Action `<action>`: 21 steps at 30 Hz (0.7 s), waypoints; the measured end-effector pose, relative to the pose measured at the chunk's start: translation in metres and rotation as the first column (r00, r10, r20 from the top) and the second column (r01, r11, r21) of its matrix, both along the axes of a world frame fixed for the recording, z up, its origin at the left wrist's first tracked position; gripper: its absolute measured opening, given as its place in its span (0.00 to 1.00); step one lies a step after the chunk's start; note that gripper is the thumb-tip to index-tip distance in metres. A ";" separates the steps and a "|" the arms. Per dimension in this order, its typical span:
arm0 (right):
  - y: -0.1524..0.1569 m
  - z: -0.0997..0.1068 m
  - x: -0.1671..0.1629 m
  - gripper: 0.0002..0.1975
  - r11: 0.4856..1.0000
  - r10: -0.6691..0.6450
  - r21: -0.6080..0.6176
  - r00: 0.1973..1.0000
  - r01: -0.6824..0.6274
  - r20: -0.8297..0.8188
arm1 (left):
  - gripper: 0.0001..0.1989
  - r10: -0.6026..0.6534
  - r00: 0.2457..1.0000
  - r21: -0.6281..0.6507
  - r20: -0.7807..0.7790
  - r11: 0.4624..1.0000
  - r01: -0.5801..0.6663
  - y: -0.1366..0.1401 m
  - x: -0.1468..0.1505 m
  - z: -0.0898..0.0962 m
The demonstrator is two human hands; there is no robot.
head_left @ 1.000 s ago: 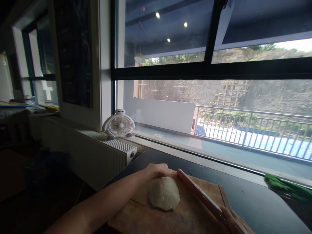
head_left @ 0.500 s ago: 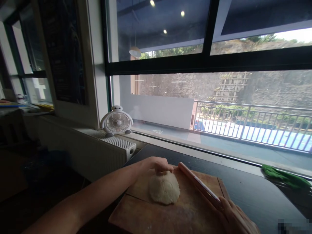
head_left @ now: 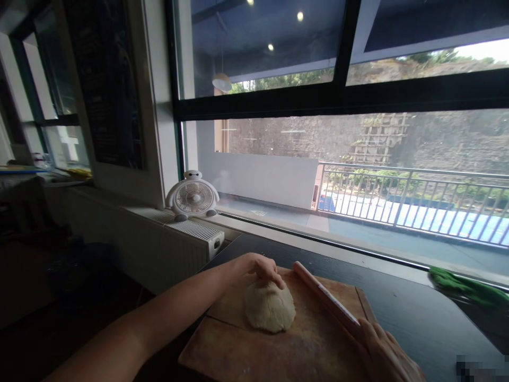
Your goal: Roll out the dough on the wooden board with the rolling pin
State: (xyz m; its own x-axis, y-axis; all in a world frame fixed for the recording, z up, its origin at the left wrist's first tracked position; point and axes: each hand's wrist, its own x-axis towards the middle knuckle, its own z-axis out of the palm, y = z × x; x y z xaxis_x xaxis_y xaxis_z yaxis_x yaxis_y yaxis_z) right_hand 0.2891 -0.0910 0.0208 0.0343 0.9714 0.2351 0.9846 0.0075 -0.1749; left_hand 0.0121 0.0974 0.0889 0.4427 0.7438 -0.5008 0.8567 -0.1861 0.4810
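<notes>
A pale, flattened round of dough (head_left: 270,310) lies on a wooden board (head_left: 222,350), its surface slightly cracked. My left hand (head_left: 267,269) is at the dough's far edge, its fingers bent and gripping the edge; part of the grip is hidden behind the dough. To the right, a long rolling pin (head_left: 324,293) with a printed label lies slantwise across the board. My right hand (head_left: 386,347) is closed over the pin's near end, which it hides.
The board rests on a dark table (head_left: 413,302) beside a large window. A green cloth (head_left: 461,286) is at the right by the sill. A white fan (head_left: 193,196) stands on the radiator (head_left: 199,233) at the left.
The left hand's fingers have moved slightly toward me, over the dough's far edge. My right hand and the rolling pin keep their place on the board.
</notes>
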 end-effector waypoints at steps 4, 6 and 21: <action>-0.002 0.001 -0.003 0.16 1.000 -0.021 -0.002 1.000 0.021 0.008 | 0.19 -0.077 0.985 -0.132 0.154 0.986 0.098 0.003 -0.014 -0.003; -0.004 0.001 -0.004 0.14 1.000 -0.027 -0.007 1.000 0.027 0.013 | 0.21 -0.094 0.972 -0.177 0.215 0.975 0.133 0.004 -0.018 -0.006; -0.008 0.016 -0.008 0.13 0.995 -0.035 -0.090 0.997 0.041 0.064 | 0.26 -0.165 0.874 -0.300 0.457 0.897 0.326 -0.001 -0.038 0.026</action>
